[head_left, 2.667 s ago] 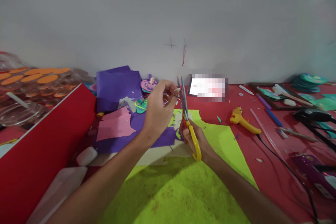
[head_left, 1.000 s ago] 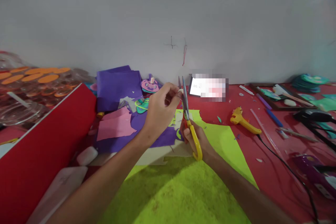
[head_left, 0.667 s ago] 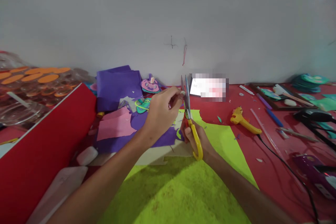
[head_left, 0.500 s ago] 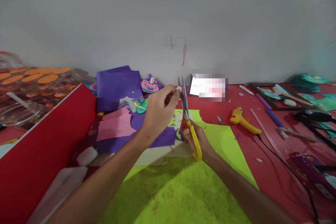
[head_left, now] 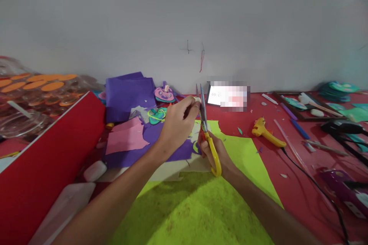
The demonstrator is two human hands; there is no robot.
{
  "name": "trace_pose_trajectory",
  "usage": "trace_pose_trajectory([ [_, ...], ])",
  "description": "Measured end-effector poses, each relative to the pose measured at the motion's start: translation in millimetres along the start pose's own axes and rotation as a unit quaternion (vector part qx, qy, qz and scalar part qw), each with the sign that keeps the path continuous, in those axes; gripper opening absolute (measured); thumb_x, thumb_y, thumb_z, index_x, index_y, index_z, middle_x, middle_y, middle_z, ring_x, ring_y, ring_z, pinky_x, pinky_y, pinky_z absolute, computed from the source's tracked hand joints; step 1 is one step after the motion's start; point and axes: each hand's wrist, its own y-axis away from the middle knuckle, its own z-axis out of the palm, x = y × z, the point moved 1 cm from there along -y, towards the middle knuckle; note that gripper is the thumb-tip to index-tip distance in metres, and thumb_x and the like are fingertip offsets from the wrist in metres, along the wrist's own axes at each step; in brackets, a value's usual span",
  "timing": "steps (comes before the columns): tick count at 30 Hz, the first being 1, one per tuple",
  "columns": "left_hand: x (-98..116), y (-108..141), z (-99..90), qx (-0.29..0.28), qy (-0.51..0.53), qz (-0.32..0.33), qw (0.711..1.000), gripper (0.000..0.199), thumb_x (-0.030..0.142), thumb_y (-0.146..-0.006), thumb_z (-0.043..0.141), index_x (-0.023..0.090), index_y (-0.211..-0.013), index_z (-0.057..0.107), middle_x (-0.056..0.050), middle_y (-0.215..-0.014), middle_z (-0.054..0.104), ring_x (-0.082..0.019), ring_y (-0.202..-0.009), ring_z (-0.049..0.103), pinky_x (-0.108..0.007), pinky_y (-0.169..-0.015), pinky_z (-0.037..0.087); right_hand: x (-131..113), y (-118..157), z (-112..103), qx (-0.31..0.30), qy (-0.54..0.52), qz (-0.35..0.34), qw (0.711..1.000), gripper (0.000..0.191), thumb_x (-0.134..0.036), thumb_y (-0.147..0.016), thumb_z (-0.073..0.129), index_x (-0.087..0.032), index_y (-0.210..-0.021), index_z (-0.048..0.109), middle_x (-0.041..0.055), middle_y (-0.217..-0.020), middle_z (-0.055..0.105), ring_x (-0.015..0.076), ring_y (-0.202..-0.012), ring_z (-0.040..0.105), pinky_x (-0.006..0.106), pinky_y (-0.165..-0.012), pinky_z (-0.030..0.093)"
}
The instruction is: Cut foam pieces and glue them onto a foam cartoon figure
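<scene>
Fingers of my left hand [head_left: 181, 119] pinch a small whitish piece [head_left: 197, 100] beside the scissor blades. My right hand [head_left: 215, 151] grips the yellow-handled scissors [head_left: 214, 153], which point upward with their blades slightly apart. Below both hands lie a yellow-green sheet [head_left: 241, 153] and a purple sheet [head_left: 181, 152]. A pink sheet [head_left: 126, 136] is left of my left hand, and a teal cut-out [head_left: 157, 115] lies just behind that hand.
A yellow glue gun [head_left: 267, 133] with a black cord lies at the right. A lit phone [head_left: 214, 95] leans on the grey wall. Left stands a red panel [head_left: 57, 153], with orange discs [head_left: 53, 86] beyond. A purple device [head_left: 342, 187] sits at lower right.
My left hand has shifted slightly to the right with the whitish piece, closer to the blades. The scissors and my right hand have barely moved.
</scene>
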Motion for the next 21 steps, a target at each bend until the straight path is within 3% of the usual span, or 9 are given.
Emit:
trace_pose_trajectory([
  [21, -0.6, -1.4, -2.9, -0.014, 0.005, -0.001, 1.000, 0.031, 0.021, -0.097, 0.052, 0.020, -0.068, 0.042, 0.005, -0.058, 0.037, -0.010, -0.052, 0.033, -0.028, -0.051, 0.025, -5.0, 1.7, -1.1, 0.007, 0.015, 0.021, 1.000, 0.064, -0.088, -0.086, 0.049, -0.024, -0.080, 0.048, -0.0034, -0.061, 0.047, 0.0135, -0.054, 0.041, 0.027, -0.048, 0.033],
])
